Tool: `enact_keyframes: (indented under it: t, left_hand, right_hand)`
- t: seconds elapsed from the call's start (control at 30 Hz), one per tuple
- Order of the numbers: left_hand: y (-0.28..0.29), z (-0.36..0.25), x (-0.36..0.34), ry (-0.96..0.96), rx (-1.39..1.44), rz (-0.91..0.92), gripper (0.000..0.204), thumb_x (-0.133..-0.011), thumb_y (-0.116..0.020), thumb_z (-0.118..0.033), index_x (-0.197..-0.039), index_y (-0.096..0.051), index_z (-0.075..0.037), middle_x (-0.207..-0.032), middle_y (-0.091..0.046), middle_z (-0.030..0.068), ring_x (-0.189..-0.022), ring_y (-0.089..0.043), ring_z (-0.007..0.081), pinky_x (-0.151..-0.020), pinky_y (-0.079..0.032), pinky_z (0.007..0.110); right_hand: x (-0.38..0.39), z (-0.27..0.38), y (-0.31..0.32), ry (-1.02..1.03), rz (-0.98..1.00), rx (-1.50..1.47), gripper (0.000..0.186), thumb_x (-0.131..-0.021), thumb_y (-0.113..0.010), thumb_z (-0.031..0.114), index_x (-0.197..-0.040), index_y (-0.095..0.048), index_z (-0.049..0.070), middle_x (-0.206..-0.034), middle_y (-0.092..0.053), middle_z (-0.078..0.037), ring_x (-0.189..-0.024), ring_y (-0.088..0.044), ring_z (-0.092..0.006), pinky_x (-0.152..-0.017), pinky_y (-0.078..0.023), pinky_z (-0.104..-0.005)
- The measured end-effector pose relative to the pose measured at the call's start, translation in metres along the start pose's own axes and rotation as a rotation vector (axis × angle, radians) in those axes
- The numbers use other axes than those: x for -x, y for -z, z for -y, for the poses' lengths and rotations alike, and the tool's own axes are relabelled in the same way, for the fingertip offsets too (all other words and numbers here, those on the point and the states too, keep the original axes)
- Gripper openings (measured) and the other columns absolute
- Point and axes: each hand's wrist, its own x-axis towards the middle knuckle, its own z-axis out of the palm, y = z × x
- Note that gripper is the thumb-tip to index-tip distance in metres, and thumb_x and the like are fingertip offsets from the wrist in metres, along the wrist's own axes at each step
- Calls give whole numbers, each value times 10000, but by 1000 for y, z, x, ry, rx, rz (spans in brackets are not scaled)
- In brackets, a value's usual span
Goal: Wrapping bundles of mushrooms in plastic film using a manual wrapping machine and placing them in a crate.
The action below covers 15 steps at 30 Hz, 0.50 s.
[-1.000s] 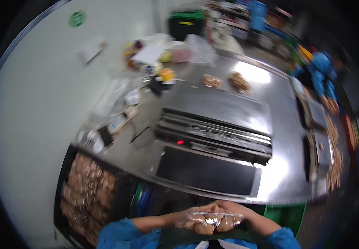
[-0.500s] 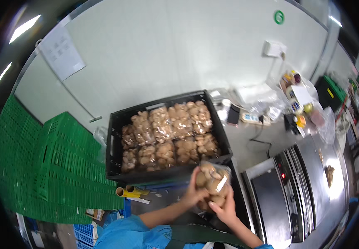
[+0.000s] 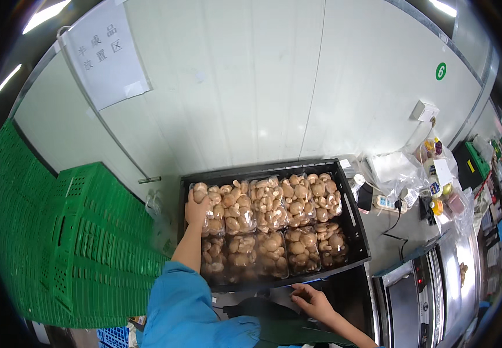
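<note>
Gripping a mushroom pack (image 3: 204, 200) between curled left-hand (image 3: 196, 210) fingers (image 3: 191, 197) over the black crate (image 3: 352, 217).

Stacked green crates (image 3: 83, 243) fill the left side beneath a white panelled wall (image 3: 274, 81) bearing a paper sheet (image 3: 107, 55). On the steel worktop (image 3: 404, 235) at right lie clear plastic bags (image 3: 396, 169), a dark phone (image 3: 365, 197) and a sealing machine (image 3: 430, 290).

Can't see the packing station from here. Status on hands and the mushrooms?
Left hand grips mushroom pack at far-left corner of black crate. Right hand rests at crate's near edge, open. Nothing in the way.
</note>
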Motion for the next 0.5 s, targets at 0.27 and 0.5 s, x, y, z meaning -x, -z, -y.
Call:
enact_keyframes:
  t: [0.27, 0.5]
  left_hand:
    - [-39, 34, -53, -706, -683, -137, 340, -820, -506, -201, -1079, -542, 17, -1117, -526, 248, -1058, -490, 380, -927, -385, 431]
    - [-40, 83, -77, -680, -34, -94, 285, -855, -500, -194, -990, -621, 26, -1022, -610, 221, -959, -566, 365, -846, -445, 425]
  right_hand:
    - [-2, 0, -4, -40, -144, 214, 364, -824, -612, 218, -1144, -541, 58, -952, -642, -131, -813, -639, -246, -725, -501, -323]
    - [8, -19, -4, -26, -241, 304, 372, -880, -501, 298, -1175, -488, 73, -1022, -605, -172, -950, -570, -351, -816, -459, -419]
